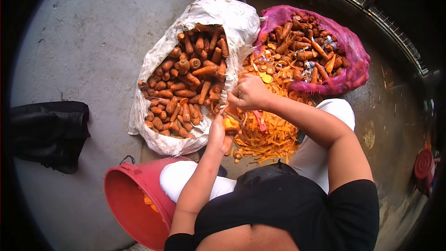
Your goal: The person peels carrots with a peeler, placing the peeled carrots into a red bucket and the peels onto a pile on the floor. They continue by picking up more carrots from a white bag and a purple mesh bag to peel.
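Observation:
My left hand (pixel 217 134) is closed around a carrot (pixel 230 123) whose bright orange flesh shows. Just above and to the right, my right hand (pixel 251 94) is closed, its fingers pinched close to the carrot's upper end; what they grip is too small to make out. A pink object (pixel 260 121) shows below my right hand, over the heap of orange peelings (pixel 272 135). To the left of both hands, a white sack (pixel 155 62) lies open, full of unpeeled carrots (pixel 183 88).
A purple mesh sack (pixel 360 60) with carrots and scraps lies at the upper right. At the lower left, a red bucket (pixel 134 204) leans with orange pieces inside. Dark cloth (pixel 51 130) lies on the grey floor (pixel 93 32) at left. A red object (pixel 423 165) is far right.

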